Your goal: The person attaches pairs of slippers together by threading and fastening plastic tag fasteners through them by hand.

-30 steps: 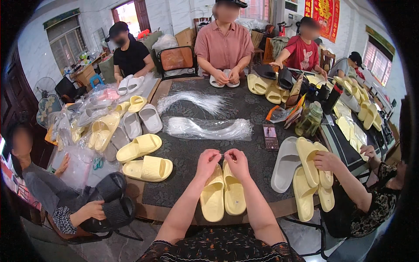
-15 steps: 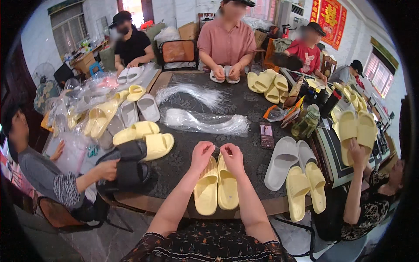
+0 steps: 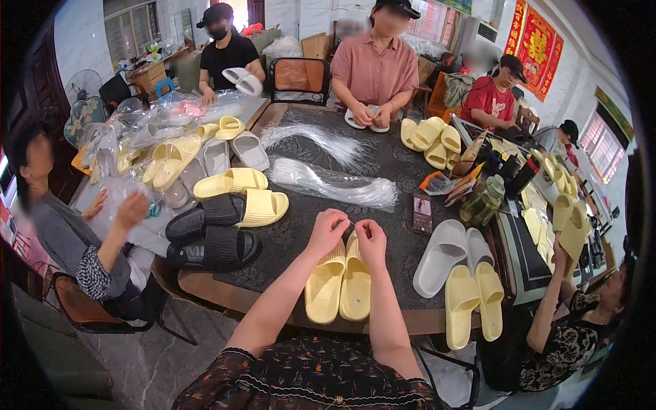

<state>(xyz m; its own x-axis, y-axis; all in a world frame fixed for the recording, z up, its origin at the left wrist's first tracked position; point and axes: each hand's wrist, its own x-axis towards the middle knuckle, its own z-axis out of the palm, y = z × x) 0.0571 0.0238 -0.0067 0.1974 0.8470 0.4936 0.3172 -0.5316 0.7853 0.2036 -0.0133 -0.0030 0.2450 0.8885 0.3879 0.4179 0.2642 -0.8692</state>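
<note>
A pair of pale yellow slides lies side by side at the near table edge: the left slide (image 3: 324,292) and the right slide (image 3: 354,292), toes away from me. Above their far ends, my left hand (image 3: 328,234) and my right hand (image 3: 370,240) are close together, each pinching a thin clear plastic strand (image 3: 352,222) that shows in the small gap between them. The hands partly cover the slides' toe ends. Whether the strand passes through the slides cannot be made out.
Ahead lie a wrapped bundle of clear strands (image 3: 335,186) and a loose bundle (image 3: 318,145). Black slides (image 3: 217,249) and yellow ones (image 3: 263,207) are at left. Grey slides (image 3: 441,256), more yellow slides (image 3: 462,304) and a phone (image 3: 422,212) are at right. Several co-workers sit around the table.
My hands stay pinched on the strand, a little higher over the slides. The left co-worker's hand has left the black slides; the far-left one has lifted a grey pair. The view has shifted.
</note>
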